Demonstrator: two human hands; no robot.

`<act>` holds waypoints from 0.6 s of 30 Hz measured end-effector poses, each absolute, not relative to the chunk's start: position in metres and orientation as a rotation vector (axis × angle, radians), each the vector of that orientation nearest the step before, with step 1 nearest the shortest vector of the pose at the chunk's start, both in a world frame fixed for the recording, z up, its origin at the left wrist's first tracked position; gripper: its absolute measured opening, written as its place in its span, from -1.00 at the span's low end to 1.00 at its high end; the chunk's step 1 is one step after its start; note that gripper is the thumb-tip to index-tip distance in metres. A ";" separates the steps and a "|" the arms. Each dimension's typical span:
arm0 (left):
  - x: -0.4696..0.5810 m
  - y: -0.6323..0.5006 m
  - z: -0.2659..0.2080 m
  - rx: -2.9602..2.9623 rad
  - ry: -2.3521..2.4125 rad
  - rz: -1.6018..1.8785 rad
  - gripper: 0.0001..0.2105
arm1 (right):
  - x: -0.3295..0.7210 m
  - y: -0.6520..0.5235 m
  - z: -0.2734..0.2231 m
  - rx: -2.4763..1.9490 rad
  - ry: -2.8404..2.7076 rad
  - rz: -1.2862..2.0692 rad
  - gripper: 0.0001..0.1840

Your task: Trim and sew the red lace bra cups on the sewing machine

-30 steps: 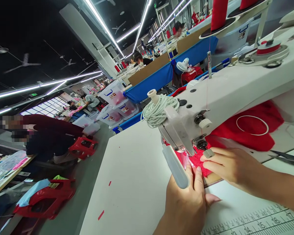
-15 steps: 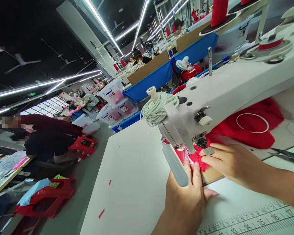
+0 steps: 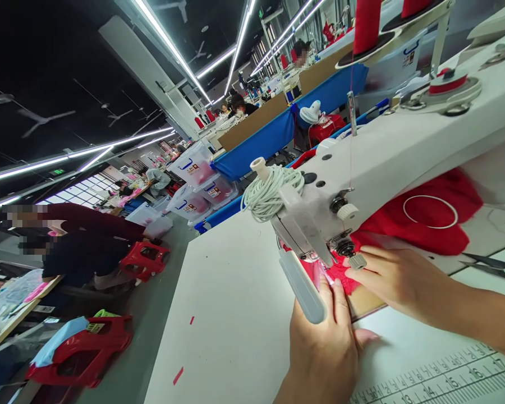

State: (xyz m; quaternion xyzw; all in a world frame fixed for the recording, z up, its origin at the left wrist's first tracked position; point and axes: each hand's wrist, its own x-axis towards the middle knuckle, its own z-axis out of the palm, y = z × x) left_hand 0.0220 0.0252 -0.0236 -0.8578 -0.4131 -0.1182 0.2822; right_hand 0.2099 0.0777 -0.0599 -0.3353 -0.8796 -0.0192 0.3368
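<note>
Two bare hands meet at the machine (image 3: 297, 216), where we find red cloth (image 3: 340, 272) lying beneath the head, on the near side of the needle area. Our left hand (image 3: 326, 336) rests palm down on the table (image 3: 231, 292), fingers stretched straight toward the needle with their tips on the cloth, thumb spread away to the side. Our right hand (image 3: 398, 280) comes in from the right, its bent fingers at the cloth's right edge; whether they pinch it or only press, we cannot tell. The cloth thus lies ahead of the left fingertips and to the left of the right ones, with the left set, we judge, slightly nearer the needle. What long axis shows, a pale pink strip, runs roughly in line with the left fingers; the rest is hidden. Beyond the right hand, more red fabric (image 3: 430, 212) spreads beneath the arm with a white ring (image 3: 457, 217) on it, scissors (image 3: 496, 262) just beside. A grey lever (image 3: 305, 292) hangs over the left hand; a ruler (image 3: 441, 376) marks the near edge.
</note>
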 end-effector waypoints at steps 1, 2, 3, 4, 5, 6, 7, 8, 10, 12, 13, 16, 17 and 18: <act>0.023 0.025 -0.023 -2.293 -1.097 -0.321 -0.30 | 0.209 0.077 -0.060 -0.875 -2.290 -0.049 -0.70; 0.023 0.025 -0.022 -2.288 -1.090 -0.323 -0.32 | 0.209 0.077 -0.060 -0.871 -2.289 -0.048 -0.69; 0.024 0.026 -0.022 -2.283 -1.084 -0.322 -0.35 | 0.209 0.077 -0.060 -0.873 -2.288 -0.049 -0.69; 0.024 0.026 -0.022 -2.279 -1.082 -0.317 -0.37 | 0.209 0.077 -0.060 -0.879 -2.289 -0.051 -0.69; 0.024 0.026 -0.022 -2.276 -1.085 -0.307 -0.38 | 0.208 0.078 -0.060 -0.886 -2.291 -0.055 -0.69; 0.023 0.026 -0.023 -2.275 -1.087 -0.296 -0.39 | 0.209 0.078 -0.059 -0.893 -2.289 -0.062 -0.69; 0.023 0.025 -0.025 -2.275 -1.088 -0.290 -0.38 | 0.209 0.078 -0.059 -0.895 -2.288 -0.073 -0.70; 0.022 0.025 -0.027 -2.274 -1.097 -0.284 -0.37 | 0.209 0.079 -0.058 -0.889 -2.291 -0.083 -0.70; 0.019 0.024 -0.031 -2.276 -1.138 -0.258 -0.35 | 0.209 0.079 -0.058 -0.879 -2.294 -0.103 -0.70; 0.017 0.022 -0.035 -2.277 -1.199 -0.219 -0.37 | 0.208 0.079 -0.057 -0.890 -2.290 -0.129 -0.69; 0.017 0.021 -0.036 -2.275 -1.226 -0.203 -0.39 | 0.208 0.078 -0.057 -0.901 -2.285 -0.141 -0.68; 0.016 0.020 -0.039 -2.254 -1.263 -0.198 -0.41 | 0.207 0.078 -0.056 -0.928 -2.272 -0.166 -0.67; 0.015 0.020 -0.040 -2.247 -1.272 -0.202 -0.39 | 0.206 0.078 -0.056 -0.930 -2.268 -0.172 -0.66; 0.015 0.021 -0.041 -2.243 -1.275 -0.204 -0.38 | 0.206 0.078 -0.056 -0.933 -2.263 -0.180 -0.66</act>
